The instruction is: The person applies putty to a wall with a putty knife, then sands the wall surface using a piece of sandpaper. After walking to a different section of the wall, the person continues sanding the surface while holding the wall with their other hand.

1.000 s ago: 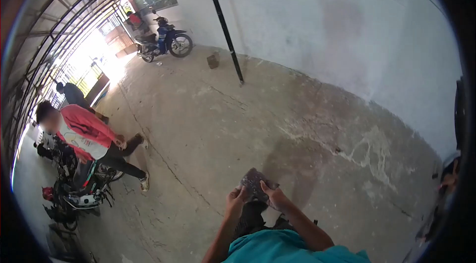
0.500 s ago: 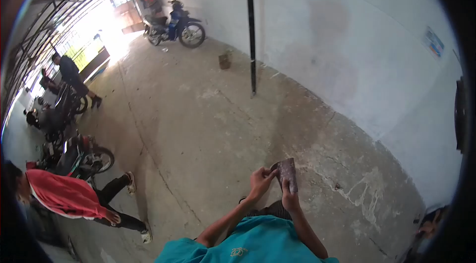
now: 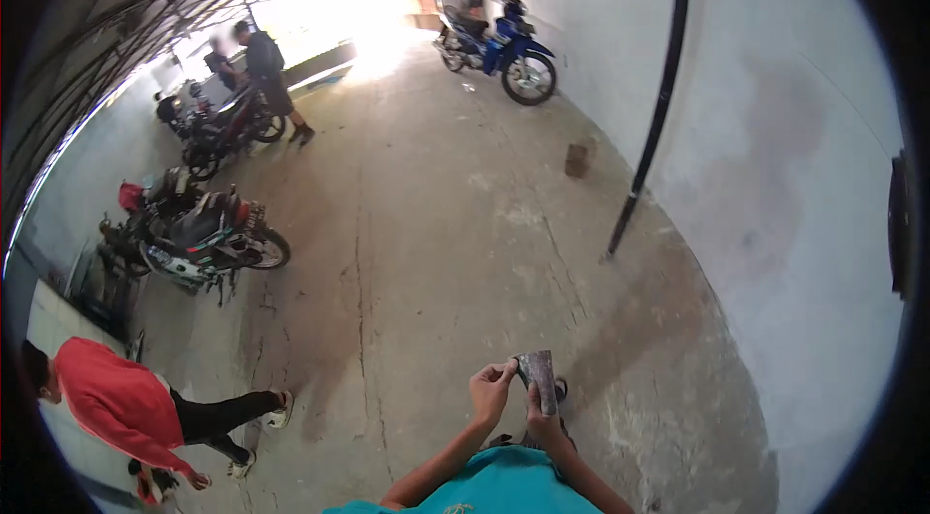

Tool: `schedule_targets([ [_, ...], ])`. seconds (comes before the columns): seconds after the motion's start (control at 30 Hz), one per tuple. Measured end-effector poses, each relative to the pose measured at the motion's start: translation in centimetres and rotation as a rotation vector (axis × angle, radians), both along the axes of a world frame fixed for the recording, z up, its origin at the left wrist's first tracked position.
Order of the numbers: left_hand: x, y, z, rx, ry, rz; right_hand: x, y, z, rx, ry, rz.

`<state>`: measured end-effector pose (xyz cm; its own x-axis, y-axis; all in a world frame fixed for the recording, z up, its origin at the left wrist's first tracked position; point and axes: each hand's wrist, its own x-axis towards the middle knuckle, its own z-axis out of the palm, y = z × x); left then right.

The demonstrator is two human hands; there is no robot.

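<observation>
A flat, dark purplish-brown piece (image 3: 536, 377) with pale specks, its left edge darker, is held up in front of my teal shirt. My right hand (image 3: 544, 425) grips it from below, with the thumb laid over its near face. At its upper left edge the fingers of my left hand (image 3: 490, 391) are pinched together, fingertips right at the corner. My forearms reach up from the bottom of the view.
A person in a red top (image 3: 116, 398) walks at the lower left. Motorcycles (image 3: 213, 233) stand along the left side, and people are beside one farther back. A blue motorbike (image 3: 499, 39) is parked ahead. A black pole (image 3: 659, 97) rises near the right wall; a brown block (image 3: 576, 160) lies on the concrete.
My view has swung left and up, so the pole and blue motorbike sit farther right. Both hands still hold the piece. The person in red has stepped along.
</observation>
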<state>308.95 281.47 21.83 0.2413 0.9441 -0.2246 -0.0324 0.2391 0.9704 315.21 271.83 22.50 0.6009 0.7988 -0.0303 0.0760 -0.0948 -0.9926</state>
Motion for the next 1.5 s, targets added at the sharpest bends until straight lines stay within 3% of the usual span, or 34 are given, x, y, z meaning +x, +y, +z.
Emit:
schedule_targets([
  [0.03, 2.1, 1.5, 0.0, 0.023, -0.003, 0.037, 2.5, 1.8, -1.5, 0.023, -0.003, 0.037],
  [0.07, 4.1, 2.7, -0.2, 0.054, 0.083, 0.084, 5.4, 3.5, -3.5, 0.114, -0.217, 0.069],
  [0.13, 6.4, 4.3, 0.2, 0.091, 0.186, 0.171, 8.8, 6.2, -2.2, 0.233, -0.41, 0.128],
  [0.2, 9.0, 5.4, 1.0, 0.19, 0.383, 0.168, 12.0, 8.0, 3.6, -0.407, 0.089, 0.331],
  [0.23, 10.1, 5.8, 2.6, 0.203, 0.444, 0.139, 13.2, 8.9, 3.0, -0.408, 0.088, 0.35],
  [0.33, 14.1, 7.0, 1.1, 0.261, 0.388, 0.086, 17.2, 11.1, -0.8, -0.217, 0.011, 0.332],
  [0.4, 15.9, 7.8, 1.1, 0.32, 0.422, 0.021, 18.8, 12.5, -2.4, 0.162, -0.026, 0.117],
  [0.47, 17.7, 10.4, 0.8, 0.401, 0.46, -0.056, 22.1, 12.7, -3.7, 0.095, -0.093, 0.093],
  [0.53, 19.2, 13.7, -0.3, 0.426, 0.337, -0.321, 25.5, 13.4, -4.0, 0.028, -0.153, 0.045],
  [0.57, 20.3, 15.1, 0.0, 0.429, 0.333, -0.344, 27.4, 13.5, -3.4, -0.148, -0.013, 0.049],
  [0.6, 21.3, 16.3, 0.4, 0.309, 0.312, -0.488, 28.7, 13.3, -2.7, -0.324, 0.131, 0.047],
  [0.63, 22.6, 17.4, 0.4, 0.185, 0.292, -0.634, 29.7, 13.3, -2.4, -0.115, 0.271, 0.023],
  [0.67, 23.9, 18.5, -0.1, 0.184, 0.285, -0.669, 30.8, 13.6, -3.4, -0.118, 0.272, -0.013],
  [0.73, 26.9, 21.0, -1.8, 0.029, -0.036, -0.836, 33.2, 13.9, -6.1, 0.105, 0.648, -0.127],
  [0.77, 28.7, 22.2, -2.6, 0.017, -0.048, -0.873, 34.1, 14.7, -4.7, 0.103, 0.64, -0.167],
  [0.83, 32.5, 24.4, -4.0, -0.137, -0.069, -1.014, 35.1, 16.7, -0.5, 0.25, 0.892, -0.323],
  [0.93, 38.7, 27.9, -4.8, -0.393, -0.266, -1.21, 38.8, 21.2, -3.1, 0.325, 0.743, -0.43],
  [1.0, 42.5, 31.0, -5.6, -0.451, -0.235, -1.32, 41.5, 25.5, -2.6, 0.366, 0.679, -0.543],
  [1.07, 44.8, 33.2, -7.4, -0.486, -0.286, -1.336, 42.8, 28.5, -3.1, 0.37, 0.611, -0.567],
  [1.13, 46.7, 36.1, -4.9, -0.484, -0.195, -1.29, 44.4, 32.2, -2.6, 0.368, 0.577, -0.682],
  [1.2, 47.6, 38.8, -5.0, -0.495, -0.148, -1.214, 45.4, 35.1, -2.0, 0.022, 0.314, -0.76],
  [1.27, 49.0, 41.9, -5.7, -0.529, -0.2, -1.171, 47.0, 39.2, -1.1, 0.071, 0.226, -0.717],
  [1.37, 49.4, 44.6, -5.3, -0.488, -0.294, -0.878, 48.0, 43.9, -0.8, 0.03, 0.171, -0.646],
  [1.47, 49.9, 48.7, -5.5, -0.306, -0.096, -0.782, 49.2, 49.0, -1.3, 0.097, 0.077, -0.5],
  [1.5, 50.0, 49.8, -5.0, -0.332, -0.138, -0.717, 49.8, 50.4, -1.8, 0.093, 0.082, -0.488],
])
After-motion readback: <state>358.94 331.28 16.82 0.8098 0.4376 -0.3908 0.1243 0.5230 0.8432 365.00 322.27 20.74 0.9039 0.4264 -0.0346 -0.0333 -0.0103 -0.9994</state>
